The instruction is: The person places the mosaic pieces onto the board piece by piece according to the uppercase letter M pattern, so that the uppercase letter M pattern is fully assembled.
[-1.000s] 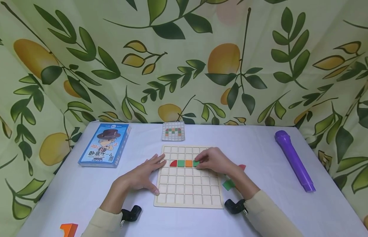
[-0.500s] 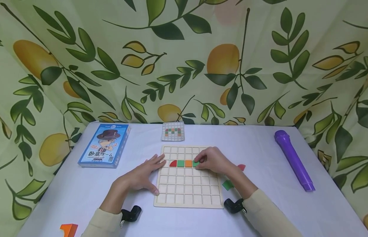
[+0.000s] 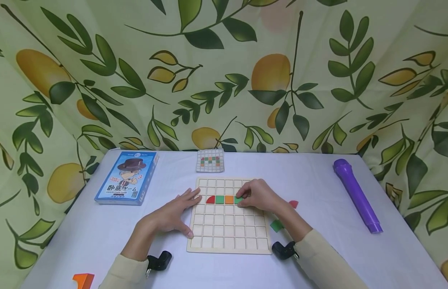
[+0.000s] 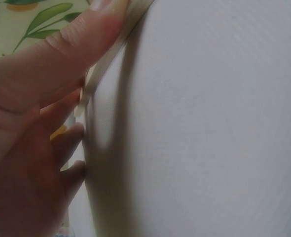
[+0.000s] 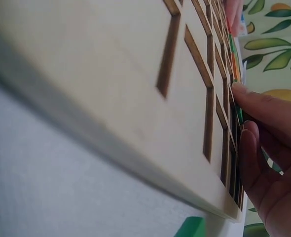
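Mid-frame, a green tile [image 3: 238,199] is pinched by the right hand [image 3: 259,196]. The left hand [image 3: 169,214] is spread wide against the board [image 3: 229,250].

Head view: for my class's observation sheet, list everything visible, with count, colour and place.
Grid board: 1, pale wood, mid-table
Red pieces: 2, red, one on the board, one right of it
Green tiles: 3, green, two on the board, one right of it
Orange tile: 1, orange, between the board's green tiles
Pattern card: 1, pale with coloured squares, behind the board
Box: 1, blue, back left
Microphone-shaped thing: 1, purple, far right
Block: 1, orange, front left, cropped
Table: 1, white-covered, beneath these
Backdrop: 1, pale green, leaf-and-fruit print, behind the table
Wrist devices: 2, black, one per wrist
Sleeves: 2, beige, on the forearms
Left hand: 1, on the board's left edge
Right hand: 1, pinching the board's rightmost green tile
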### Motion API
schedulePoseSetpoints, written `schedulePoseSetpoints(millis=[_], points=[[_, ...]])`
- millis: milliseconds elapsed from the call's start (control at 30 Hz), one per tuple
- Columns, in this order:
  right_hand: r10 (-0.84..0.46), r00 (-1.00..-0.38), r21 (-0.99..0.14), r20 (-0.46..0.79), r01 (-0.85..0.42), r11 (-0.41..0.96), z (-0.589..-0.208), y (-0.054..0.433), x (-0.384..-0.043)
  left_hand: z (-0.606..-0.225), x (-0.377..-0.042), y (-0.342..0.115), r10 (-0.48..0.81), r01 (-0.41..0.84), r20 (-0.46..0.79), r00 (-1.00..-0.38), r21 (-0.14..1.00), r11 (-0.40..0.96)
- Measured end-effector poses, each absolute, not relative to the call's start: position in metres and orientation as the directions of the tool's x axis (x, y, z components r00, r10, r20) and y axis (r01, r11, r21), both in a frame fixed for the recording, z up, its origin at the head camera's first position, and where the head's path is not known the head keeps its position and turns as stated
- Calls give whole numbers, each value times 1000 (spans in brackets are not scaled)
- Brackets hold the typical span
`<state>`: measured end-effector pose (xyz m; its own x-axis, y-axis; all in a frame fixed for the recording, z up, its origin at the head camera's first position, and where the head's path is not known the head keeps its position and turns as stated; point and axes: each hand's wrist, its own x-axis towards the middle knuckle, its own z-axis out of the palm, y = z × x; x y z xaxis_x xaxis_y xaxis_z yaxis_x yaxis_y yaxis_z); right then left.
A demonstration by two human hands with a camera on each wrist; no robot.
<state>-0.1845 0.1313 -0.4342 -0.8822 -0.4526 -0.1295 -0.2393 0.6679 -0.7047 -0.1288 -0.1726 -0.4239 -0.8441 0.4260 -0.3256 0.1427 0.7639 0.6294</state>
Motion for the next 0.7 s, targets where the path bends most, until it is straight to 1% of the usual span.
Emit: schedulePoseSetpoints(millis=[133, 367, 500, 700], points=[[-444, -884, -705, -146, -222, 673, -434, 131, -185, -426, -130, -172, 418, 138, -329, -847, 623, 770], [-457, -878, -704, -144, -233, 671, -434, 131, -185, -428, -131, -173, 416, 136, -331, -847, 620, 773], [-479, -865, -705, -148, -247, 665, -433, 134, -186, -426, -130, -174, 421, 140, -328, -846, 624, 768], [-524, -840, -745, -138, -261, 614, -430, 148, -184, -425, -130, -172, 408, 124, -339, -848, 621, 774]])
